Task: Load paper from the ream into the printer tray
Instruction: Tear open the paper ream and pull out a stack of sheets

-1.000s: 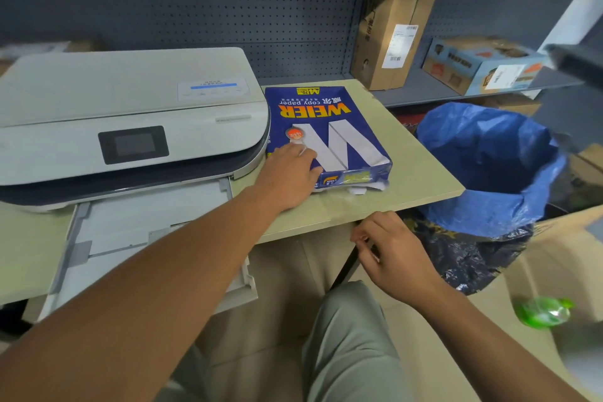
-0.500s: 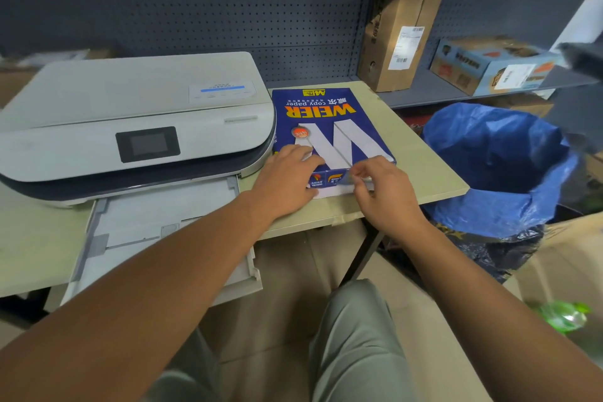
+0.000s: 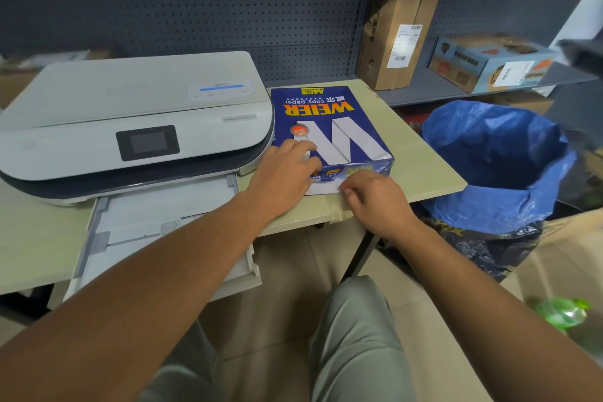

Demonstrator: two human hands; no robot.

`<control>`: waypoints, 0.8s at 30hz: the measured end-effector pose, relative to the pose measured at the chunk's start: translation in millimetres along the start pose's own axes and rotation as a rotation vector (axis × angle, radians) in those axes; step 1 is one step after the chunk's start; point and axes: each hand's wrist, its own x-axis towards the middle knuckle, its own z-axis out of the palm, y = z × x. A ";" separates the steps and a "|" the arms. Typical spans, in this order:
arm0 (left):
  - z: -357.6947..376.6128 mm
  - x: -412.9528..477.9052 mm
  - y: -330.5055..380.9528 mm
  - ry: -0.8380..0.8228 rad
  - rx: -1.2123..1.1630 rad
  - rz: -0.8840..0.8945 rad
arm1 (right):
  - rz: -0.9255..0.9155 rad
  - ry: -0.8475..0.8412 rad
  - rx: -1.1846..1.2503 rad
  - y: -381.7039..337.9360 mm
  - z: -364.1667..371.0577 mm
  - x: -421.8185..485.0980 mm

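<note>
Head view: left hand (image 3: 283, 177) lies flat, fingers spread, on the near end of the blue ream (image 3: 329, 130). Right hand (image 3: 375, 197) pinches white paper (image 3: 323, 188) sticking out of its torn end. Ream sits on the table (image 3: 424, 170), just beside the printer (image 3: 130, 121), whose tray (image 3: 156, 225) is pulled out.

Grey pegboard wall (image 3: 195, 3), beige table (image 3: 424, 173)
</note>
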 end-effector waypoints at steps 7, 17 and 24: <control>-4.9 -1.3 -2.3 0.039 -0.007 -0.011 | -0.015 0.010 -0.024 2.3 4.4 -0.6; -14.7 -1.4 -2.1 0.088 -0.118 -0.130 | 0.017 0.030 -0.042 -4.0 4.7 2.2; -20.1 0.7 -2.6 0.156 -0.199 -0.204 | 0.007 0.014 -0.122 -10.7 0.5 11.8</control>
